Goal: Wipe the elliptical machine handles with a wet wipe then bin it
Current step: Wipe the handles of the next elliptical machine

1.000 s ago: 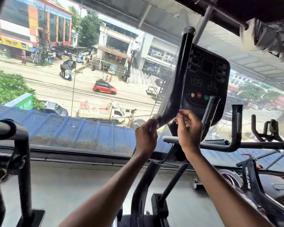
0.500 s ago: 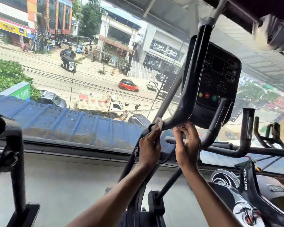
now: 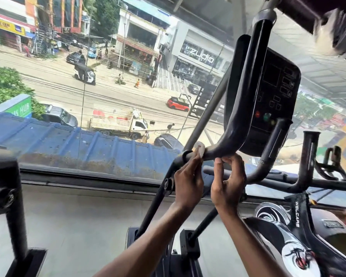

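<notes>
At the lower bend of the handle (image 3: 240, 100), the left hand (image 3: 188, 182) pinches the wet wipe (image 3: 200, 150) and presses it onto the tube. The folded wipe lies against the curve just above the collar joint. The right hand (image 3: 228, 184) pinches the underside of the same bend with thumb and curled fingertips, probably to steady the pivoting arm against wiping pressure. The console (image 3: 276, 92) stands directly behind. No bin is in view.

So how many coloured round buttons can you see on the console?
3, in a row low on the console: red button at left, green button in the middle, yellow button at right, beside the upright grip bar. That bar may hide more.
</notes>
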Demonstrator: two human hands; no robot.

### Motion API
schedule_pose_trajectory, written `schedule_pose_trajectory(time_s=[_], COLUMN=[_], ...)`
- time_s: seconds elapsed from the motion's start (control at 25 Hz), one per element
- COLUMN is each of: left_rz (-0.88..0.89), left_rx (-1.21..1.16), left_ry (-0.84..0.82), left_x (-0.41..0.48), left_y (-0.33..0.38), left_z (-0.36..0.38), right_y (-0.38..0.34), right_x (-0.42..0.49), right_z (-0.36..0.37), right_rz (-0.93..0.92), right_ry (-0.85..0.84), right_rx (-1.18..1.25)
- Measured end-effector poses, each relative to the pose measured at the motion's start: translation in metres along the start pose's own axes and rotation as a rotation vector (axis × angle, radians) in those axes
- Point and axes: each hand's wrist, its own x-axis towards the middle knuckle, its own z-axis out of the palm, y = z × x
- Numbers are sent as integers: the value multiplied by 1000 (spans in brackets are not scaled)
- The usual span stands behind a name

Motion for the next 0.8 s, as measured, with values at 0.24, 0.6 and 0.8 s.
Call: schedule_pose_trajectory(time_s=[0.24, 0.6, 0.8], left_rz=[-203, -382, -165], left_rx=[153, 120, -2], left_ry=[-97, -68, 9], left_x=[8, 14, 8], left_y=[-46, -68, -5], left_z=[8, 16, 1], right_y=[2, 2, 2], right_x=[0, 3, 2], right_z=[-1, -5, -4], right_rz=[-5, -28, -26], right_ry=[-4, -18, -12], right_rx=[-19, -45, -24])
